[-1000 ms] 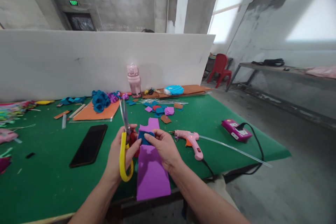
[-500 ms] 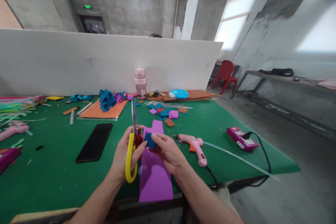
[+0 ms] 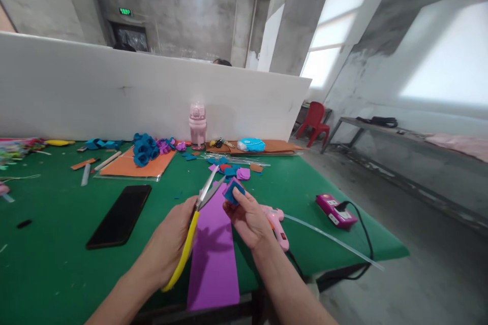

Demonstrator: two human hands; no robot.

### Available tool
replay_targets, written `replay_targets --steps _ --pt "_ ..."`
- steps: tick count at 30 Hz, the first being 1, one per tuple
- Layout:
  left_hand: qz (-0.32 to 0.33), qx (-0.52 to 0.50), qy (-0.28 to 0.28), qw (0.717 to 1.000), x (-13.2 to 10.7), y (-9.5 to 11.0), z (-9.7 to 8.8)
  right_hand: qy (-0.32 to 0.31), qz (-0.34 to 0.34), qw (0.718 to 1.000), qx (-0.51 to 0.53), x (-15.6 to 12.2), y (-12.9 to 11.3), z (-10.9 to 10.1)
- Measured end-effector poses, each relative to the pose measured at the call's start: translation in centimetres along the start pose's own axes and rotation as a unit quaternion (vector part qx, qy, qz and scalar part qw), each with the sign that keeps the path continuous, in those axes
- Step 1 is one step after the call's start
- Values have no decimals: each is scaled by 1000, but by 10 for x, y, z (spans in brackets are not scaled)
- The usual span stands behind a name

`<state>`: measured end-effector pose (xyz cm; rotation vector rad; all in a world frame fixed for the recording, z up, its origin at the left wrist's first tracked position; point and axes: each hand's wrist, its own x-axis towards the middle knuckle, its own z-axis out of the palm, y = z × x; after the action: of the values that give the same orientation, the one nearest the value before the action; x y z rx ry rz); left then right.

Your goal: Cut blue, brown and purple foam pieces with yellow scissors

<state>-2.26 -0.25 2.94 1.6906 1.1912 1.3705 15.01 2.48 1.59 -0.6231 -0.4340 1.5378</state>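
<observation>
My left hand (image 3: 175, 236) is closed around scissors (image 3: 186, 244) with yellow handles. Their blades are parted and point away and to the right, over a long purple foam sheet (image 3: 215, 264). Between the thumb and fingers of my right hand (image 3: 247, 218) is a small stack of foam squares (image 3: 233, 192), blue on the face and purple at the edge. That stack is just right of the scissor tips, apart from them. Behind my right hand a pink glue gun (image 3: 280, 231) is partly hidden, with a clear glue stick (image 3: 328, 236) running out of its back.
Cut foam pieces (image 3: 243, 174) lie beyond my hands. Blue foam flowers (image 3: 145, 151) rest on an orange sheet (image 3: 156, 165). A phone (image 3: 120, 216) lies left, a pink bottle (image 3: 197, 127) stands by the white board (image 3: 152, 86), and a corded purple power strip (image 3: 335, 210) sits right.
My hands have moved apart. The scissors have swung from upright to leaning right, with blades wider apart. My right hand has lifted the foam squares away from my left fingers. The view has shifted.
</observation>
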Motion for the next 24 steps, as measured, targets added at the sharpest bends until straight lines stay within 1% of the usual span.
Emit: replay_targets --steps 1,2,3,5,7,9,12,18,21,24 --pt "8 54 -56 997 0 1 -1 -1 -1 1000 3 1 0 -1" --pt "15 123 -110 986 -1 1 -2 -1 -3 1000 3 1 -1 -1" --pt "19 198 -157 967 -1 1 -3 -1 -6 1000 0 1 -1 -2" --pt "14 319 -217 922 -3 2 -3 0 -12 1000 -8 0 -1 -1" --pt "3 372 -243 896 -4 3 -3 -4 -16 1000 -13 -1 -2 -1" --pt "-3 392 -261 882 -4 5 -1 -9 -15 1000 -16 -2 -2 0" --pt "-9 394 -277 876 -4 8 1 -14 -20 999 -23 -2 -2 1" --pt "-10 369 -271 889 -3 9 -1 -22 -29 998 -46 -3 0 1" --pt "-9 365 -260 894 -2 10 -3 -30 -31 995 -86 -4 0 1" --pt "-9 361 -266 894 -2 8 -4 -39 -35 992 -118 -6 -1 4"
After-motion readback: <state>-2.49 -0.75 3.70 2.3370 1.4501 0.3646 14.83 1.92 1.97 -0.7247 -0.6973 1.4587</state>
